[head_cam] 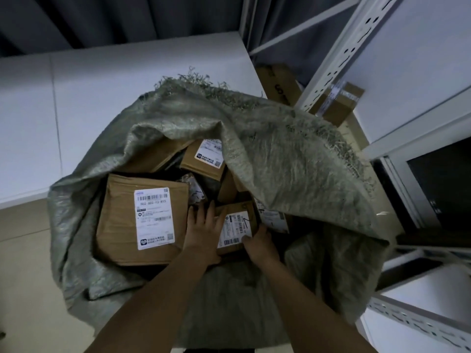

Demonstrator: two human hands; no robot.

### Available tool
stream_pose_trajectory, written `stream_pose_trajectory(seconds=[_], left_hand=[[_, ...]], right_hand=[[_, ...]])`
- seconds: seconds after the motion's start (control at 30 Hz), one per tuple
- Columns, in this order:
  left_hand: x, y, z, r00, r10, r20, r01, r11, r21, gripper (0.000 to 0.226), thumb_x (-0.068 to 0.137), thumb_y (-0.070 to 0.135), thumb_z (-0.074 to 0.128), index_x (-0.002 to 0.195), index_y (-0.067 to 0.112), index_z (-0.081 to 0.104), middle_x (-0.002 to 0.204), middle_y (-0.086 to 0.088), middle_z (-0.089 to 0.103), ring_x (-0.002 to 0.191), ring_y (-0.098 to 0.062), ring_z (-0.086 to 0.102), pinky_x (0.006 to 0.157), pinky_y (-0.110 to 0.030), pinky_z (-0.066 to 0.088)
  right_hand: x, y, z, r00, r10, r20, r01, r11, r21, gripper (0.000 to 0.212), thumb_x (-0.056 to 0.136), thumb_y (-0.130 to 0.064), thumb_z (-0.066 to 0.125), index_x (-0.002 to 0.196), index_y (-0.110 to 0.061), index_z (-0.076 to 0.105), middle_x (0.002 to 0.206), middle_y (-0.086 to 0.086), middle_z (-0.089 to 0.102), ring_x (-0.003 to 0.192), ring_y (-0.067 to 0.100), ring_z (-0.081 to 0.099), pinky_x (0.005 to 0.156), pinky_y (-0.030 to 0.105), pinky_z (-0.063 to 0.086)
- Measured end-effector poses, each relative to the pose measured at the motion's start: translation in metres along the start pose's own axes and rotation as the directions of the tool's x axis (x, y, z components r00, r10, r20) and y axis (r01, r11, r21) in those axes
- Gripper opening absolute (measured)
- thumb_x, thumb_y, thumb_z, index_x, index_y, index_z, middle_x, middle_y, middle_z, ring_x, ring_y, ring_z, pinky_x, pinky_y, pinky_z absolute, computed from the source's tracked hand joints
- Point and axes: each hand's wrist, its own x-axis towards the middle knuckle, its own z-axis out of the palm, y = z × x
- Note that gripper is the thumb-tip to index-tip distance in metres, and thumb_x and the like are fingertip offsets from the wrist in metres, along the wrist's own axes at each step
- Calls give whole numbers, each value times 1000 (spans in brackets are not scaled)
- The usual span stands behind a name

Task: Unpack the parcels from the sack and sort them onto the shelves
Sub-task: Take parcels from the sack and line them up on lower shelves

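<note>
Cardboard, brown and taped, forms the small parcel [235, 226] now taken between both hands inside the open sack [280, 159]. Left hand [204, 226]: fingers extended flat along the parcel's left side, pressing rather than wrapping. Right hand [260, 242]: thumb curled over the near right corner of the labelled top, the remaining fingers hidden below the edge, so the hold is a pinch at the corner. The parcel lies tilted among others, touching the large parcel [142, 217] on its left and a further labelled box [274, 220] on its right; another carton [205, 159] sits behind, partly under the sack's folded lip.

Handling, as judged: the box appears rigid and probably light, since a flat palm and one corner pinch suffice. Its white shipping label [237, 229] looks smooth, so opposite cardboard sides or the underside offer firmer purchase than the top face. The woven sack is limp and frayed at its rim and may sag over the opening as a box is drawn out.

Surroundings: white steel shelving [339, 54] stands to the right, with a boxed parcel [339, 103] just beyond its upright; a white desk [127, 72] lies behind the sack.
</note>
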Motion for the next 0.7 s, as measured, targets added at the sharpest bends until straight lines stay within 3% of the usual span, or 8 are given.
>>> stream_pose_trajectory(seconds=[0.23,0.33,0.4,0.53,0.7], left_hand=[[-3,5,-6,999,8,-40,-10,1000,-27,122,67,66,66,151,20,-9,152,-25,6,137,-46,14,111,-60,15],[-20,6,-25,997,-16,-79,8,996,-93,122,62,66,67,151,21,-4,149,-23,11,135,-42,19,110,-58,20],[-35,8,-43,995,-33,-94,19,989,-145,122,61,65,67,151,21,-3,148,-21,14,134,-40,20,108,-56,24],[-71,13,-79,997,-62,-49,51,976,-210,123,61,67,66,151,22,-4,146,-17,16,132,-39,22,106,-51,29],[-119,19,-116,967,-196,164,246,886,-393,123,58,74,63,149,26,-4,145,-17,19,132,-39,28,104,-51,30]], right_hand=[[-6,3,-5,995,-29,-99,37,997,75,53,95,-24,51,144,-13,33,143,10,45,128,29,46,105,40,40],[-24,-1,-15,979,-38,-200,59,993,98,50,95,-26,51,141,-11,38,141,12,46,126,29,47,104,39,41],[-41,-5,-24,968,-4,-251,59,976,212,55,94,-25,53,143,-7,34,143,15,41,130,31,43,107,42,38],[-82,-17,-37,954,192,-229,-11,789,614,66,91,-24,62,144,0,29,145,20,40,133,34,40,112,41,31],[-142,-28,-45,964,247,102,-211,471,857,87,81,-32,74,148,-10,23,141,18,46,124,36,48,105,47,42]])
